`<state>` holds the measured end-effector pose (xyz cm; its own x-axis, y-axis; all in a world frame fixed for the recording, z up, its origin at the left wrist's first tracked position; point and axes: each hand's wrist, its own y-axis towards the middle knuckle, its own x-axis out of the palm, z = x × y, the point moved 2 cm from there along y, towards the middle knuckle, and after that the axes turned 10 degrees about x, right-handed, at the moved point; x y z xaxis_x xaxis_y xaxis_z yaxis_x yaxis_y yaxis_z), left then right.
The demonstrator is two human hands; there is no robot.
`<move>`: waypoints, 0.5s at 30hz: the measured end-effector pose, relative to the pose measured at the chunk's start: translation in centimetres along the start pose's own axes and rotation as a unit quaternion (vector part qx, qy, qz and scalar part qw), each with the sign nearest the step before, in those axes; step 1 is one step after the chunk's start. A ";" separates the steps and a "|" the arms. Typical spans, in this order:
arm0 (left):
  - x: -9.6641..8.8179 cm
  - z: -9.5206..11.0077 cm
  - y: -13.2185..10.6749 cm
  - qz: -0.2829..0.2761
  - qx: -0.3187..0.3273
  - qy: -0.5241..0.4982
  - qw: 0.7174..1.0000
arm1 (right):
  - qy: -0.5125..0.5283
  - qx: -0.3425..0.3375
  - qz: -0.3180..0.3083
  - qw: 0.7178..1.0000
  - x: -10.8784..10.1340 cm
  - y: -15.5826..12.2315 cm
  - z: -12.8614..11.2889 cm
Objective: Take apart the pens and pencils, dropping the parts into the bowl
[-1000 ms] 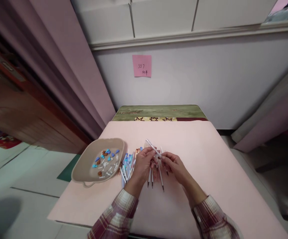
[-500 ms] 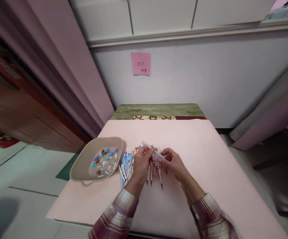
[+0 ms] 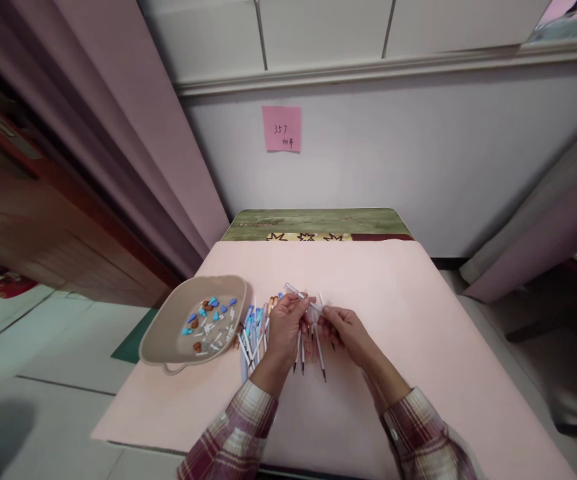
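Note:
My left hand (image 3: 284, 328) and my right hand (image 3: 344, 327) meet over the middle of the pink table (image 3: 418, 320). Both pinch one thin white pen (image 3: 298, 295), which slants up to the left. The left hand's fingers close round its middle, and the right hand's fingertips grip its lower right end. Under the hands lie several pen refills with dark tips (image 3: 313, 350). Just left of them lies a pile of blue and white pens (image 3: 253, 333).
A beige tray (image 3: 166, 343) with several small blue, white and brown pen parts sits at the table's left edge. A green patterned surface (image 3: 318, 223) lies behind the table against the wall. A pink sticky note (image 3: 282, 129) hangs above.
The white pen has tipped a little lower and both hands have drawn slightly closer together. The view has shifted a bit.

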<state>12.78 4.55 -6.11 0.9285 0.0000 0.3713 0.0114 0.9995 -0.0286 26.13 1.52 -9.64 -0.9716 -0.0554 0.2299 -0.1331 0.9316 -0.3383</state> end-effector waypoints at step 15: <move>0.2 0.5 0.0 0.016 -0.004 0.004 1.000 | -0.003 0.006 -0.004 1.000 0.1 -0.1 -0.2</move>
<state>12.75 4.55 -5.63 0.9314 0.0315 0.3627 -0.0151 0.9987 -0.0479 26.05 1.48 -9.38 -0.9716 -0.0658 0.2275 -0.1442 0.9265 -0.3477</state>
